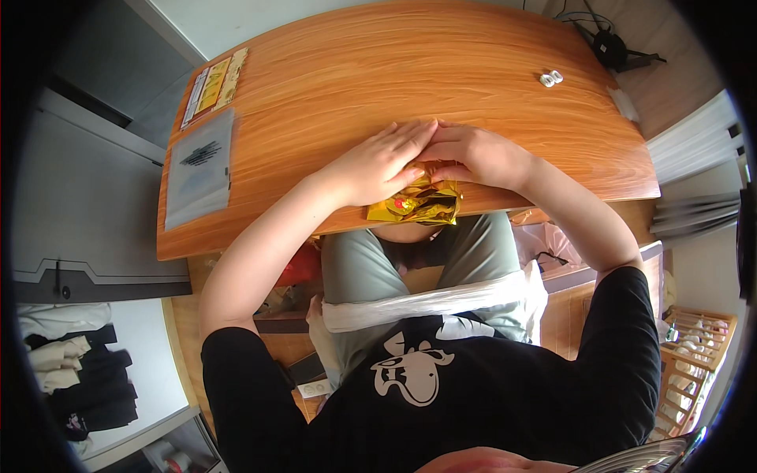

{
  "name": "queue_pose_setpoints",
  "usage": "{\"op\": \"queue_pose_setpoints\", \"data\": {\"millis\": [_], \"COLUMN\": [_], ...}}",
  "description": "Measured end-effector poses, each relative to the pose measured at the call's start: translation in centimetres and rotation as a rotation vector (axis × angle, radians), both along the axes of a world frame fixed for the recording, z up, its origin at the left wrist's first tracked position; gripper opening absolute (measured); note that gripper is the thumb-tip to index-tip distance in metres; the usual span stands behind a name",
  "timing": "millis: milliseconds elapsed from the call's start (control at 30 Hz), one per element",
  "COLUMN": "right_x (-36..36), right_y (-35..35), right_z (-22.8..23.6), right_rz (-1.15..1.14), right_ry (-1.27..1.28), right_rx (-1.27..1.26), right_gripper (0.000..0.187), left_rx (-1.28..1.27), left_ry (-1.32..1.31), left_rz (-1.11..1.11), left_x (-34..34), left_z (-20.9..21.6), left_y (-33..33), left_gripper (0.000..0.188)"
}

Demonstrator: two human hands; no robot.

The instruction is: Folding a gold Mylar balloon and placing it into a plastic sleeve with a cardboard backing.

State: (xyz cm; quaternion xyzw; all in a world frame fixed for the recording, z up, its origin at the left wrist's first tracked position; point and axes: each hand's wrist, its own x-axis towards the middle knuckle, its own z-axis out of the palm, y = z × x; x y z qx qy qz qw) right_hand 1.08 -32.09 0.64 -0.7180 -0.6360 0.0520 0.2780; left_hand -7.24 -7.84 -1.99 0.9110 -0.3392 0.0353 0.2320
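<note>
A shiny gold foil packet (430, 206) with a small red mark lies crumpled at the near edge of the wooden table, its near end sticking out from under my hands. My left hand (382, 164) covers the packet's left far side, fingers pressed together and thumb on the foil. From the other side my right hand (479, 156) curls over it, thumb against the foil. The fingertips of both hands meet beyond the packet. What lies beneath the palms is hidden.
On the table (378, 71), a clear plastic sleeve (197, 189) holding dark thin pieces lies at left, below a yellow printed card (214, 87). Two small white items (550, 79) sit at far right. A black stand-like device (611, 49) is beyond the right corner.
</note>
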Motion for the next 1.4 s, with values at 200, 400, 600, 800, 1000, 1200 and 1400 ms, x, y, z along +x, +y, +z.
{"op": "queue_pose_setpoints", "data": {"millis": [200,400,600,800,1000,1200,1400], "right_x": [-2.3,-8.1,-9.6,-12.2,-13.3,-12.5,-13.8], "right_y": [-1.3,-2.9,-2.3,-1.3,-1.5,-0.9,0.4], "right_z": [0.3,3.1,0.8,1.3,0.9,0.6,0.3], "right_rz": [-0.234,-0.532,-0.614,-0.947,-0.959,-0.933,-1.097], "right_ry": [-0.197,0.674,0.711,0.349,0.434,0.391,0.155], "right_rx": [0.177,-0.022,0.075,0.100,0.235,0.211,0.079], "right_gripper": [0.024,0.022,0.019,0.019,0.018,0.016,0.013], "left_rx": [0.200,0.241,0.234,0.253,0.304,0.296,0.328], "left_ry": [-0.098,-0.075,-0.087,-0.083,-0.114,-0.115,-0.149], "left_rz": [0.001,0.030,0.027,0.020,0.018,0.017,0.008], "left_x": [-0.1,-0.5,-0.5,-0.5,-0.2,-0.2,0.0], "left_z": [-0.6,-0.2,-0.3,-0.2,-0.4,-0.4,-0.7], "left_y": [-0.4,-0.6,-0.8,-0.7,-0.7,-0.7,-0.8], "left_gripper": [0.064,0.057,0.055,0.056,0.057,0.057,0.057]}}
